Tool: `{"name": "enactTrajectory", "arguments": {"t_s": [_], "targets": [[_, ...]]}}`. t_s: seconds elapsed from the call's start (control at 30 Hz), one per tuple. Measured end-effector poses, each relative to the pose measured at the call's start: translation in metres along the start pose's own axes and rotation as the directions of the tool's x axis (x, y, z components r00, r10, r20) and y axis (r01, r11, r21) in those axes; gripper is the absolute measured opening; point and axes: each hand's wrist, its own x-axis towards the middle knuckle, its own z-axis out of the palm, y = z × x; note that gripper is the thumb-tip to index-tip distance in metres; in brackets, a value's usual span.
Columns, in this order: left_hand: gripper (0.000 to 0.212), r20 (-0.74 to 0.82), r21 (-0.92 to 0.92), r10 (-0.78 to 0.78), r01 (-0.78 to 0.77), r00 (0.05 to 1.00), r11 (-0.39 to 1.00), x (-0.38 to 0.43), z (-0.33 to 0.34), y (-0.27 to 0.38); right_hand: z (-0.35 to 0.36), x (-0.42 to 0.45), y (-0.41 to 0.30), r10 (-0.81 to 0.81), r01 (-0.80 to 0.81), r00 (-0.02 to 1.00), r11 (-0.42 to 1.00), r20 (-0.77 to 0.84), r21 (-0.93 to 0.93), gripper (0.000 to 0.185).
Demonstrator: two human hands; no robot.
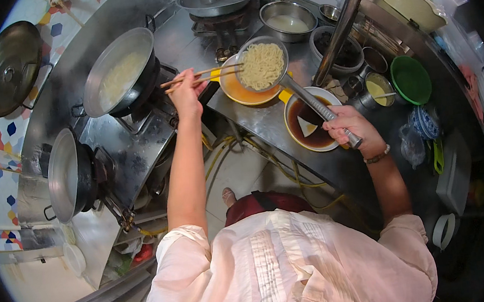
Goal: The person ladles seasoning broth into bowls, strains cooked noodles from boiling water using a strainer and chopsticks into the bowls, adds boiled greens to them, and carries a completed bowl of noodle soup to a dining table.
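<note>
My right hand (352,128) grips the ribbed metal handle of a round strainer ladle (306,96). Pale noodles (263,65) fill its bowl, which hangs over a yellow-rimmed bowl of orange broth (232,86) and hides part of it. Between the fingers of my left hand (187,96) is a pair of wooden chopsticks (213,76), their tips at the left edge of the noodles. Beneath the ladle's handle stands a second yellow-handled bowl (289,131) with dark brown liquid, a pale triangular patch showing on its surface.
A steaming wok (144,44) with noodles in cloudy water stands left on a burner; another wok (63,177) sits nearer. A wide pan (193,7) is at the back. Beside a slanting metal pole (343,23) are a steel basin (287,9), a dark-filled tub (315,48) and a green bowl (411,80).
</note>
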Motion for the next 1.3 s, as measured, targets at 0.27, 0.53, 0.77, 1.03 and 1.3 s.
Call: {"name": "enactTrajectory", "arguments": {"t_s": [0.27,0.53,0.77,1.03,1.3], "targets": [[0.016,-0.057,0.146,-0.002,0.011,0.998,0.989,-0.029,0.028,-0.011,-0.010,0.014,0.009,-0.010,0.011,1.000,0.997,0.020,-0.072,0.010],[0.009,-0.200,0.159,0.061,-0.029,0.978,0.987,-0.036,0.030,-0.004,-0.012,0.009,-0.003,-0.025,0.014,0.998,0.979,-0.050,-0.201,0.011],[0.007,-0.161,0.176,0.047,-0.018,0.986,0.984,-0.043,0.024,0.003,-0.016,0.002,-0.003,-0.003,-0.008,0.999,0.971,-0.047,-0.239,0.038],[0.011,-0.097,0.281,0.032,-0.003,0.995,0.960,-0.049,0.027,0.014,-0.010,-0.012,-0.013,-0.062,0.065,0.998,0.950,0.018,-0.306,0.028],[0.008,-0.115,0.255,-0.026,0.055,0.993,0.965,-0.057,0.012,-0.015,-0.006,-0.027,-0.014,-0.022,0.007,1.000,0.796,-0.017,-0.605,0.048]]}}
